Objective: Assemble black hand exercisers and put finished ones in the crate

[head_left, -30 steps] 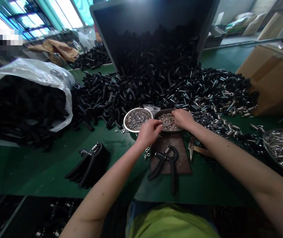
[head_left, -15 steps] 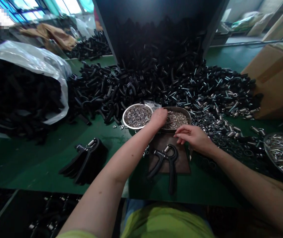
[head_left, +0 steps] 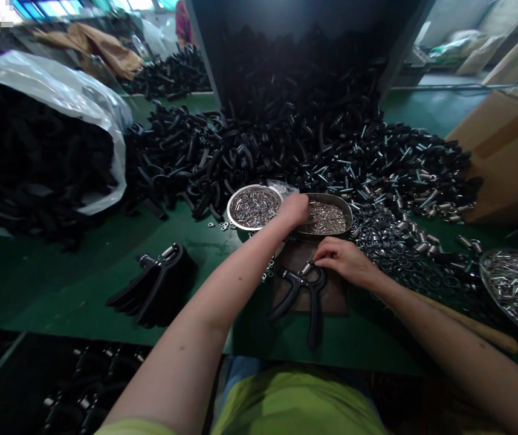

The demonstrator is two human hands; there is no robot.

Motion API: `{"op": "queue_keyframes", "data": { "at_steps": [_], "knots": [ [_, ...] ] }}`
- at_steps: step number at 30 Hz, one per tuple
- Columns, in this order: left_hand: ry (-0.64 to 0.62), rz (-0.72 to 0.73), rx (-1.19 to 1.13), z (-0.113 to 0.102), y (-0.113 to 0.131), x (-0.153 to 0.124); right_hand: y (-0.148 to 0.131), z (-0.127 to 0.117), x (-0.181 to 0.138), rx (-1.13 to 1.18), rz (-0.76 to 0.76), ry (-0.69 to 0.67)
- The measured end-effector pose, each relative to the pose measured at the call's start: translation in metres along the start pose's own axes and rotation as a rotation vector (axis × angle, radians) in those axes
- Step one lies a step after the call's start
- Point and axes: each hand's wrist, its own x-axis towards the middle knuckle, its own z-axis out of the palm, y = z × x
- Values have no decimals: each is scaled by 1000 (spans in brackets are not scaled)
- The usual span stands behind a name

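Observation:
A black hand gripper lies on a brown pad in front of me. My right hand rests at its top by the spring, fingers pinched together on a small part I cannot make out. My left hand reaches into the oval metal dish of small silver parts, fingers curled down among them. A round metal bowl of rings stands just left of that dish.
A pile of black handles spills from a dark bin onto the green table. Finished grippers are stacked at left. A plastic bag of black parts, springs and bolts, a metal tray, a cardboard box.
My right hand left the oval dish and came down to the top of the hand gripper. My left hand moved forward into the oval dish.

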Motion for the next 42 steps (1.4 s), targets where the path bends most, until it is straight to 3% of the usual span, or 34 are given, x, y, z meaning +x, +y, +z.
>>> {"op": "queue_keyframes", "data": {
  "at_steps": [7,13,15,20,24,27,30,35,39,42],
  "knots": [
    [25,-20,-275,-18,-5,-26,-5,-1,4,-58,-3,-39],
    [-37,-99,-938,-24,-21,-86,-14,-2,10,-154,70,-83],
    [-41,-74,-1011,-21,-26,-110,-16,-2,13,-183,133,-120],
    [-14,44,-862,-2,-18,-158,-20,0,18,-192,179,-171],
    [-1,59,-666,16,-3,-176,-20,0,7,-199,121,-106],
    [13,39,-606,21,3,-178,-14,-10,-18,-253,80,50],
    [3,44,-599,20,4,-177,3,-24,-58,-397,134,181],
    [-35,3,-610,19,7,-173,43,-30,-120,-765,295,238],
    [-71,-47,-628,21,8,-170,52,-21,-131,-904,305,275],
    [-82,-78,-640,22,7,-169,29,-21,-126,-895,342,292]
  ]
}}
